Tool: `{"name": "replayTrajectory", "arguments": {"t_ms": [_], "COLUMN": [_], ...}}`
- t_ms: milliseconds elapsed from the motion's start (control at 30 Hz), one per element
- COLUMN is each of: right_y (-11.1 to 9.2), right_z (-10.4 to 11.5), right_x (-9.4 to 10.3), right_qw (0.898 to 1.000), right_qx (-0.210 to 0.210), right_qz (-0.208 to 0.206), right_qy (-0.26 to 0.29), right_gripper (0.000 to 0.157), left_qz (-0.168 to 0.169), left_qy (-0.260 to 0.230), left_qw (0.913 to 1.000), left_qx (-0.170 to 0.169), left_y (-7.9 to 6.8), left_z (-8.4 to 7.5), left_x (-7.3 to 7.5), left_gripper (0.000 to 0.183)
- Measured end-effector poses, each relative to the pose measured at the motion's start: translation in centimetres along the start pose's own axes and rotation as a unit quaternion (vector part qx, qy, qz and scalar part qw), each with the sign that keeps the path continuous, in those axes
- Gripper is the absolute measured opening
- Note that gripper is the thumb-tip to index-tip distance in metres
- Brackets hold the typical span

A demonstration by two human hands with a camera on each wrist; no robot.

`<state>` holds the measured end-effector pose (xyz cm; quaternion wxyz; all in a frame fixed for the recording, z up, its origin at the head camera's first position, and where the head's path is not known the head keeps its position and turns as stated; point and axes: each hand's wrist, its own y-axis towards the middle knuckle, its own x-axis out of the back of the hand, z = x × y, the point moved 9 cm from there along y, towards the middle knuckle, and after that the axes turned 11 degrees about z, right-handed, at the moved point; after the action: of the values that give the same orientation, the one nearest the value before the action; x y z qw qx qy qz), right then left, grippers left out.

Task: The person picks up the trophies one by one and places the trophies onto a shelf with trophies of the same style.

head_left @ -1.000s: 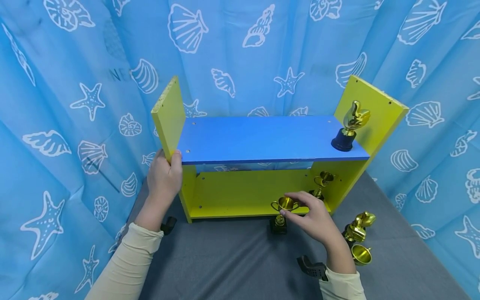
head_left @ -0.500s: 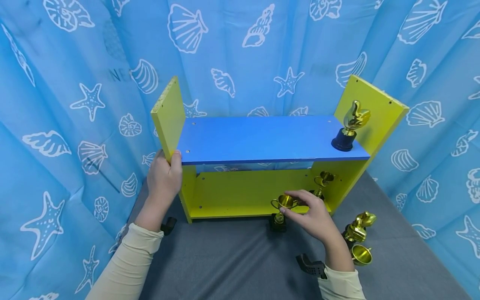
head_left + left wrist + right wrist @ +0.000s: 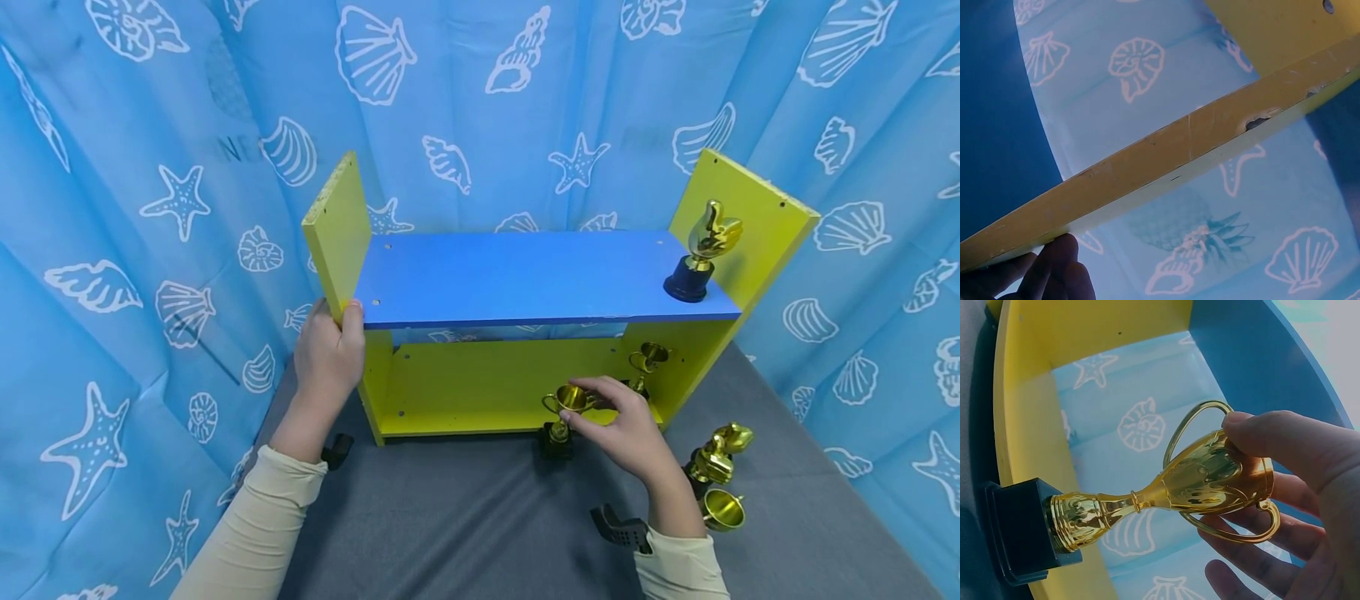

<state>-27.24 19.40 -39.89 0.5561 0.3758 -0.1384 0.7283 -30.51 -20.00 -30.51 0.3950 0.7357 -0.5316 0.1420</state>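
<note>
My right hand (image 3: 626,429) pinches a gold two-handled trophy cup (image 3: 1210,478) by its bowl, thumb on one side and fingers on the other. The cup is upright, its black base (image 3: 556,442) at the front edge of the shelf unit's yellow bottom board (image 3: 465,392). My left hand (image 3: 330,354) grips the front edge of the yellow left side panel (image 3: 335,233), thumb at the corner of the blue shelf (image 3: 517,279). In the left wrist view, fingers (image 3: 1054,265) press the panel's outer face.
A gold thumbs-up trophy (image 3: 697,254) stands at the blue shelf's right end. Another trophy cup (image 3: 647,362) stands below it, partly hidden by my right hand. On the grey cloth (image 3: 795,483) at right are a gold trophy (image 3: 716,458) and a cup (image 3: 723,509). A blue shell-print curtain (image 3: 465,100) hangs behind.
My right hand has moved the trophy cup slightly up in the head view, toward the shelf unit. The left hand keeps its grip on the side panel.
</note>
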Motion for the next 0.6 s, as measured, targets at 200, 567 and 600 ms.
{"name": "replayTrajectory", "arguments": {"t_ms": [200,567,600], "right_y": [0.17,0.5,0.54], "right_z": [-0.22,-0.55,-0.58], "right_x": [-0.07,-0.15,-0.17], "right_qw": [1.0,1.0,1.0], "right_qx": [0.0,-0.005,-0.005], "right_qz": [-0.003,-0.013,-0.014], "right_qy": [0.009,0.016,0.017], "right_gripper": [0.046,0.048,0.048], "left_qz": [0.002,0.005,0.004], "left_qy": [-0.001,-0.001,0.0], "left_qw": [1.0,1.0,1.0], "left_qx": [0.001,0.007,0.007], "left_y": [0.01,-0.02,-0.01], "left_z": [0.04,0.15,0.16], "left_x": [-0.02,-0.11,-0.12], "left_gripper": [0.046,0.045,0.044]}}
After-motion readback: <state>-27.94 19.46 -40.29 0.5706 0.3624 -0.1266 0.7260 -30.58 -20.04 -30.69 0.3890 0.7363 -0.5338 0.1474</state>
